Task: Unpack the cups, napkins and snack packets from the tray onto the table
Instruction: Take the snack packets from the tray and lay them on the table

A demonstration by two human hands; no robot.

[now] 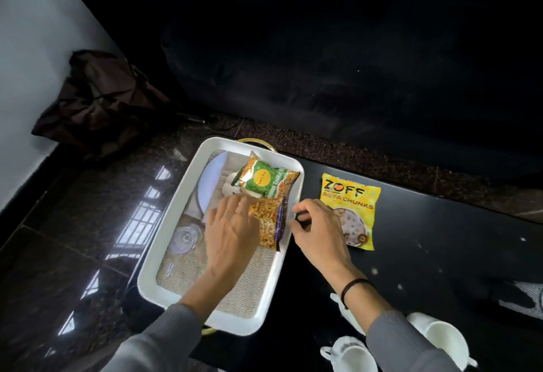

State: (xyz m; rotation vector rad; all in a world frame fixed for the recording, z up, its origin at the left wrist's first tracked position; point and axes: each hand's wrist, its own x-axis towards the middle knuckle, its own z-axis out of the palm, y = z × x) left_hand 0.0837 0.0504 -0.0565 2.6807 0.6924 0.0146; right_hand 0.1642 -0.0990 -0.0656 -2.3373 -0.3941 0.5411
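Head view, looking down. A white tray (164, 242) with gold handles sits at the left end of the black desk (440, 239). The far handle shows only as an arc, and the near one is mostly hidden under the left sleeve (164, 339). The tray's floor shows a burlap-like weave and pale round shapes, and it is unclear whether these are printed or real. A white object under the green packet (264, 180) is too covered to identify.

The green packet lies at the tray's far end, overlapping an orange packet (269, 224) with a dark purple edge. The left hand (232, 230) covers that packet's left half. A yellow packet (349, 204) marked "soya chunks" lies flat on the desk just right of the tray, its lower left corner behind the right hand (317, 224). White cups (443, 339) stand at the desk's near right. They are cut by the frame edge, and one is mostly hidden by the right forearm.

The left hand is shown palm down, its fingers nearly straight and relaxed on the orange packet, with the fingertips blurred. The right hand hovers at the tray's right rim with its fingers curled, thumb and forefinger close together beside the orange packet's edge. Whether they pinch it cannot be told. A dark band (354, 289) circles the right wrist.

A dark sofa (323, 48) and a crumpled bag (100, 98) lie beyond.
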